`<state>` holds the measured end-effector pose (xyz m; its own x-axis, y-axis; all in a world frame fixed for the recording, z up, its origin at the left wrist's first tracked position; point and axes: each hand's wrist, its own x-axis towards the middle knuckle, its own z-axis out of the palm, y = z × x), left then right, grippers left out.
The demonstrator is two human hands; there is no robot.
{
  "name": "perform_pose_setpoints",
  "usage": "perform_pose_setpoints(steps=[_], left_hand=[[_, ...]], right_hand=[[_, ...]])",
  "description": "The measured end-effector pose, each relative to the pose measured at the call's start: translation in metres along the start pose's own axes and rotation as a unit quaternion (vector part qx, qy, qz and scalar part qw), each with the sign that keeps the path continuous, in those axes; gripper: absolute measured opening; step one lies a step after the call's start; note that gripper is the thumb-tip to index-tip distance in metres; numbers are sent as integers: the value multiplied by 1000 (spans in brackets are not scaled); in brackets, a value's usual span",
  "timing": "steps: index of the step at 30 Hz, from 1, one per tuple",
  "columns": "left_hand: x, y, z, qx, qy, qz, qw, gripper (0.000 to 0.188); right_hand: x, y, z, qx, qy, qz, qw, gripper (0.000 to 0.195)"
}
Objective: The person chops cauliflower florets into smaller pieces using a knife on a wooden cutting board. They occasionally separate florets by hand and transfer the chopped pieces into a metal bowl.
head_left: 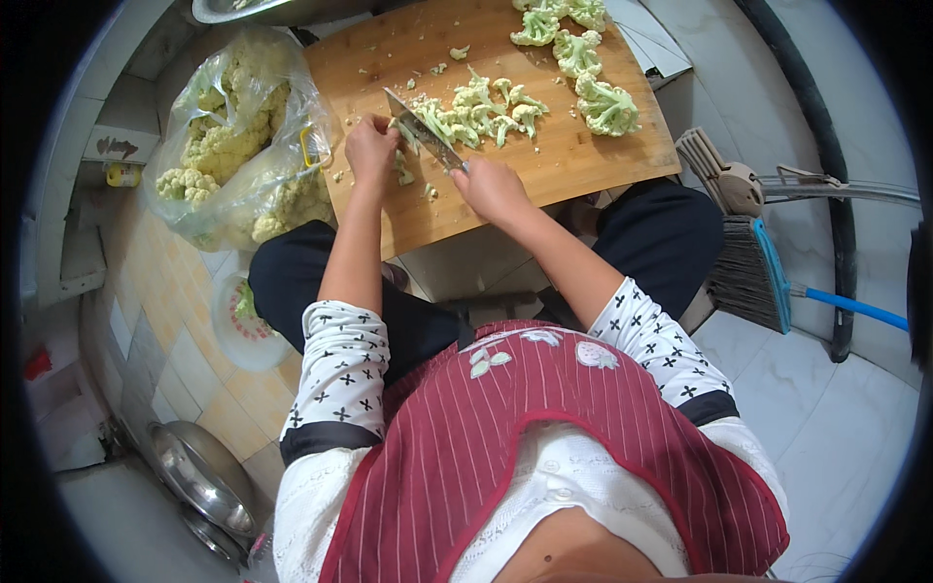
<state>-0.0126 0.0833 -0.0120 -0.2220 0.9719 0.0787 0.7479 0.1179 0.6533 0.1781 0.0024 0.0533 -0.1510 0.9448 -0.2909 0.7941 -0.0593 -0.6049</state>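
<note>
My right hand (pixel 493 188) grips the handle of a kitchen knife (pixel 425 134), its blade slanting up and left across the wooden cutting board (pixel 444 218). Left of the blade, the fingers of my left hand (pixel 372 146) pinch a small cauliflower piece (pixel 397 130), partly hidden by the fingers. Cut cauliflower florets (pixel 481 109) lie in a heap along the blade's right side. Larger cauliflower chunks (pixel 606 106) line the board's right part. Small crumbs and a few bits are scattered around my left hand.
A clear plastic bag of cauliflower (pixel 233 138) stands left of the board. A pale plastic basin (pixel 251 342) with green scraps is on the floor by my left knee. A broom (pixel 754 273) and a mop (pixel 736 182) lean at right. Metal bowls (pixel 204 474) stand lower left.
</note>
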Motion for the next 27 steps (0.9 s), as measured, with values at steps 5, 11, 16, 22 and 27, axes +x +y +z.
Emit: perform_pose_setpoints(steps=[5,11,16,22,27], left_hand=[[-28,-5,-5,-43,131,84,987,54],[-77,18,22,74,97,150,981,111],[-51,60,57,72,87,182,977,116],[29,63,80,98,105,223,964,95],[56,103,61,158,88,308,934,59]], right_hand=[[-21,36,-21,127,82,24,988,34],[-64,72,-43,9,199,134,971,34],[-36,69,-34,26,170,143,975,31],[38,35,-40,55,159,56,984,30],[32,57,-122,77,132,25,988,30]])
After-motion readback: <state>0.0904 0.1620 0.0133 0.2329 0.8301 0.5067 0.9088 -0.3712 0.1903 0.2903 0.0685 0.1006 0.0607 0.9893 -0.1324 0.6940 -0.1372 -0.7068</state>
